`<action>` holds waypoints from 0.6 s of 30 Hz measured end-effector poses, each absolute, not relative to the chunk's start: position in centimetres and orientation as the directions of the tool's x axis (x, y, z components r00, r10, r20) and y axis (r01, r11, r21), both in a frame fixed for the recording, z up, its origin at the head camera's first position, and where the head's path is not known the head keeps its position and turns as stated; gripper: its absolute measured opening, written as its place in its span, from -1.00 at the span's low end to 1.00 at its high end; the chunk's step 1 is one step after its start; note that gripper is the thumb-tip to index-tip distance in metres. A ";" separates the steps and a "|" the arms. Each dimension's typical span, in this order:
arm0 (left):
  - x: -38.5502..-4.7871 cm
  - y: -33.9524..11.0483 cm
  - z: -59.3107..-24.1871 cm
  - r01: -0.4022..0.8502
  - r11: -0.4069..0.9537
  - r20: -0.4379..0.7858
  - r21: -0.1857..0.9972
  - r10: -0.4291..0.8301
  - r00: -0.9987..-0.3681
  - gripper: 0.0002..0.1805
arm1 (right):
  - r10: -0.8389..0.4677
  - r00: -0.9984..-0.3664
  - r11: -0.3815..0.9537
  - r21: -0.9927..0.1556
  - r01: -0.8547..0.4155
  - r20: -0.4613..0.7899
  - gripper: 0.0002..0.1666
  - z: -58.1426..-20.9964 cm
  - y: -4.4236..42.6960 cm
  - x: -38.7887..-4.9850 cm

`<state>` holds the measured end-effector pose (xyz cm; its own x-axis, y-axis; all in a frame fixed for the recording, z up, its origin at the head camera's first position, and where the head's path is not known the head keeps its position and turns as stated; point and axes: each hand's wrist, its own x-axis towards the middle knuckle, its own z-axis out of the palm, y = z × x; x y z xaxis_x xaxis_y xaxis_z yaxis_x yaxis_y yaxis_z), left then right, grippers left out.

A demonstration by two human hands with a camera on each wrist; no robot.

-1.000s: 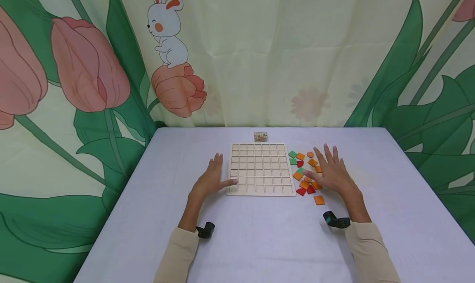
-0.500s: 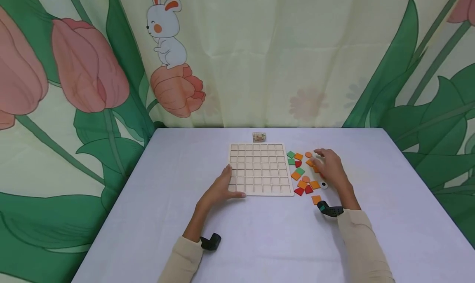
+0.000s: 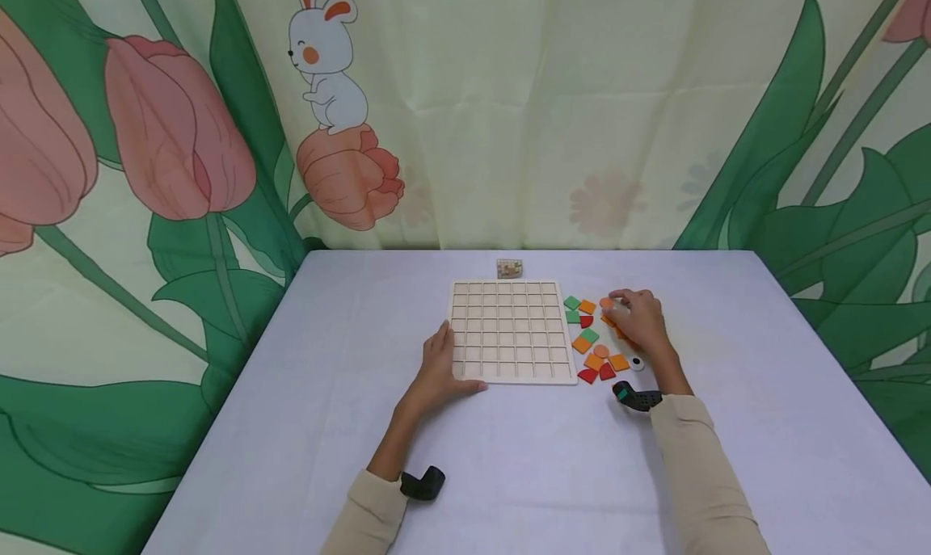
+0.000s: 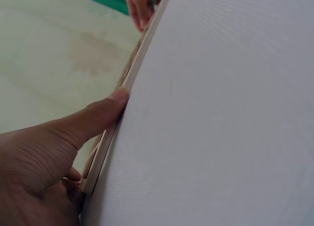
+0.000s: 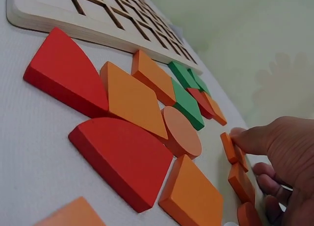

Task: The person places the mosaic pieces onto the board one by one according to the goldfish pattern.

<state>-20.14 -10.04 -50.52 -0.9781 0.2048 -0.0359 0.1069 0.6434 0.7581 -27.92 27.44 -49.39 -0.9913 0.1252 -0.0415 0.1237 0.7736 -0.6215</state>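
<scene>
A pale wooden grid board [image 3: 512,329] lies flat on the table. My left hand [image 3: 436,373] holds its near left corner, fingers along the left edge and thumb against the front edge. The left wrist view shows that thumb [image 4: 100,115] on the board's rim. My right hand [image 3: 640,321] is bent over the coloured pieces right of the board. In the right wrist view its thumb touches an orange block [image 5: 228,147]; the index fingertip is hidden, so a pinch cannot be confirmed. Nearby lie red quarter-round pieces [image 5: 122,157], orange squares [image 5: 132,98] and green pieces [image 3: 572,303].
A small patterned item [image 3: 509,268] sits behind the board. Near the right wrist lies a white disc with a black dot [image 3: 637,363]. A printed curtain [image 3: 480,135] hangs behind the white-covered table [image 3: 327,361].
My left hand has moved from beside the board onto its near left corner. The right hand, earlier spread above the pieces, has lowered and curled its fingers among the far right ones.
</scene>
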 end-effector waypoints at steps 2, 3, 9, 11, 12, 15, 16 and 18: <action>-20.1 -10.1 -50.6 0.104 0.640 -0.029 0.761 0.195 -0.980 0.43 | 0.143 -0.989 0.772 -0.621 0.137 -0.041 -0.43 -49.5 27.3 -27.9; -20.1 -10.2 -50.7 0.106 0.638 -0.026 0.763 0.194 -0.981 0.42 | 0.153 -0.987 0.771 -0.620 0.145 -0.041 -0.43 -49.6 27.3 -27.9; -20.3 -10.5 -51.1 0.121 0.630 -0.015 0.767 0.207 -0.978 0.42 | 0.196 -0.980 0.778 -0.605 0.173 -0.027 -0.45 -49.6 26.7 -28.0; -20.4 -10.5 -51.2 0.127 0.626 -0.009 0.769 0.209 -0.978 0.42 | 0.208 -0.978 0.778 -0.602 0.177 -0.019 -0.46 -49.5 26.5 -28.1; -20.5 -10.5 -51.3 0.131 0.624 -0.004 0.771 0.210 -0.978 0.42 | 0.214 -0.977 0.776 -0.605 0.179 -0.015 -0.47 -49.5 26.4 -28.1; -20.6 -10.5 -51.4 0.131 0.619 -0.002 0.774 0.210 -0.978 0.42 | 0.222 -0.975 0.774 -0.605 0.185 -0.014 -0.49 -49.5 26.2 -28.2; -20.5 -10.5 -51.4 0.130 0.617 -0.003 0.776 0.209 -0.978 0.41 | 0.221 -0.975 0.774 -0.605 0.185 -0.016 -0.49 -49.5 26.1 -28.2; -20.5 -10.6 -51.4 0.129 0.618 -0.002 0.775 0.207 -0.978 0.41 | 0.217 -0.976 0.775 -0.605 0.182 -0.016 -0.49 -49.4 26.0 -28.3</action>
